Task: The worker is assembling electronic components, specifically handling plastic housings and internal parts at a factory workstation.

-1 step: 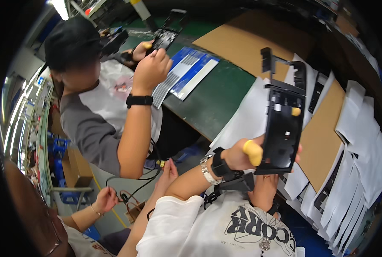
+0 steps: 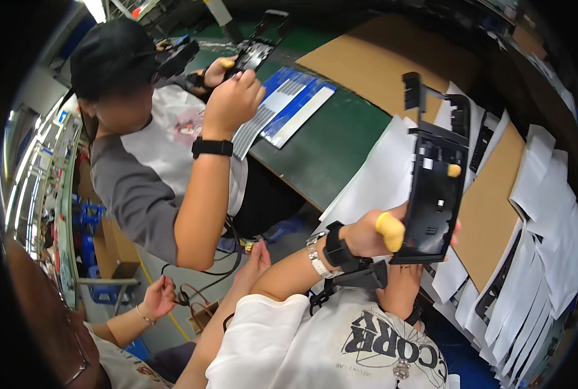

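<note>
I hold a black plastic frame part (image 2: 435, 194) upright over the table edge. My left hand (image 2: 367, 233) grips its lower left edge, with a yellow finger cot on the thumb. My right hand (image 2: 456, 228) is mostly hidden behind the part. One of its yellow-capped fingertips (image 2: 454, 170) shows through an opening. Both wrists wear black straps.
A co-worker in a black cap (image 2: 107, 58) at the left holds another black part (image 2: 253, 55) over the green table (image 2: 328, 149). Blue strips (image 2: 295, 107), cardboard sheets (image 2: 380, 58) and white sheets (image 2: 542, 214) with black parts lie around. Another person's hand (image 2: 159, 298) holds a cable at lower left.
</note>
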`<state>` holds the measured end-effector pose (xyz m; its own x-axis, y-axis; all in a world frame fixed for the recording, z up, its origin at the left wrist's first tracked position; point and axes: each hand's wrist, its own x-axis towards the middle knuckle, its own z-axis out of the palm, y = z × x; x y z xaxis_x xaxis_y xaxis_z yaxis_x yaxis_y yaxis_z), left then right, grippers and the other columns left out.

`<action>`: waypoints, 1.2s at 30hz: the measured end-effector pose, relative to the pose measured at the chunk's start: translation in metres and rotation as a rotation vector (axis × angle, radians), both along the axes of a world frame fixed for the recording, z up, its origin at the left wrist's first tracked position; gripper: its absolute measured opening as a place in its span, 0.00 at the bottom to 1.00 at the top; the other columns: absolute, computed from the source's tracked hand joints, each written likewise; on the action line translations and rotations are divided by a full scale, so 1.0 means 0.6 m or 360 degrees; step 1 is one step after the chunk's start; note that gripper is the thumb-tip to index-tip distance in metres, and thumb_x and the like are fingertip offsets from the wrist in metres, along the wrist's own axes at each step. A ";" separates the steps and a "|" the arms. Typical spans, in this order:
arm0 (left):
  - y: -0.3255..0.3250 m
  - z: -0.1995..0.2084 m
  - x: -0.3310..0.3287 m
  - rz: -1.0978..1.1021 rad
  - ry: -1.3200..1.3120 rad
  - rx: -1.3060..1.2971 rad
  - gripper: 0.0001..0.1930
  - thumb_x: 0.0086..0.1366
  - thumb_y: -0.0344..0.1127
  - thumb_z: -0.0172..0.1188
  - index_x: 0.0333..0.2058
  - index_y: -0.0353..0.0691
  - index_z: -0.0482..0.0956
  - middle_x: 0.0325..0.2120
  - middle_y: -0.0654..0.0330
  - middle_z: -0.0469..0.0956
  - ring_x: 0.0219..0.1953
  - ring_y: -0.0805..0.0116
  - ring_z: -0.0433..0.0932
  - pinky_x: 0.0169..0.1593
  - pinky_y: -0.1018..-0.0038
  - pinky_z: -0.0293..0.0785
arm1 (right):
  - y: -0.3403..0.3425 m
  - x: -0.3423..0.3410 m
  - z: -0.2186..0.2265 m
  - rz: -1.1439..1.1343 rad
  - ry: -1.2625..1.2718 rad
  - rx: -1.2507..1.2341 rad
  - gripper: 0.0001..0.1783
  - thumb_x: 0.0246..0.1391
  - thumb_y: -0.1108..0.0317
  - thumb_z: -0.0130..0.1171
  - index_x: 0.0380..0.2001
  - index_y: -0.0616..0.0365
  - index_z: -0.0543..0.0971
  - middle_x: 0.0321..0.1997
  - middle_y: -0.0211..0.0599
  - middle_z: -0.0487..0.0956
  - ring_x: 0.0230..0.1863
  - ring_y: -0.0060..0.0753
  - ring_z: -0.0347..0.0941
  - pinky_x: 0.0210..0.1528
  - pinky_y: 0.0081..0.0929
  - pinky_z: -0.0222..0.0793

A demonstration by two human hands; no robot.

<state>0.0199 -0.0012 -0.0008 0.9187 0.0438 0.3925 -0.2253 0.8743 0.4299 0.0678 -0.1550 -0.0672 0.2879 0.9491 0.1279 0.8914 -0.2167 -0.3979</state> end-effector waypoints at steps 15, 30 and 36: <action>-0.016 -0.029 0.021 0.0072 0.0131 0.0124 0.35 0.60 0.49 0.49 0.61 0.42 0.47 0.57 0.50 0.58 0.56 0.55 0.63 0.57 0.57 0.62 | 0.000 0.003 -0.034 -0.0077 -0.0159 -0.0011 0.36 0.38 0.56 0.62 0.51 0.61 0.65 0.52 0.51 0.65 0.55 0.57 0.58 0.56 0.52 0.50; -0.018 -0.028 0.022 0.0027 0.0332 -0.0082 0.39 0.53 0.32 0.51 0.63 0.49 0.45 0.51 0.53 0.65 0.52 0.59 0.68 0.54 0.68 0.65 | 0.002 0.000 -0.033 -0.0035 -0.0140 0.0021 0.32 0.38 0.57 0.62 0.48 0.58 0.67 0.49 0.49 0.66 0.54 0.54 0.59 0.55 0.51 0.51; -0.021 -0.029 0.025 -0.0006 0.0321 -0.0089 0.41 0.52 0.32 0.53 0.63 0.48 0.43 0.51 0.52 0.65 0.51 0.58 0.68 0.54 0.67 0.65 | -0.001 0.002 -0.034 -0.0061 -0.0115 0.0009 0.32 0.38 0.58 0.62 0.48 0.59 0.66 0.47 0.49 0.67 0.53 0.54 0.60 0.54 0.51 0.52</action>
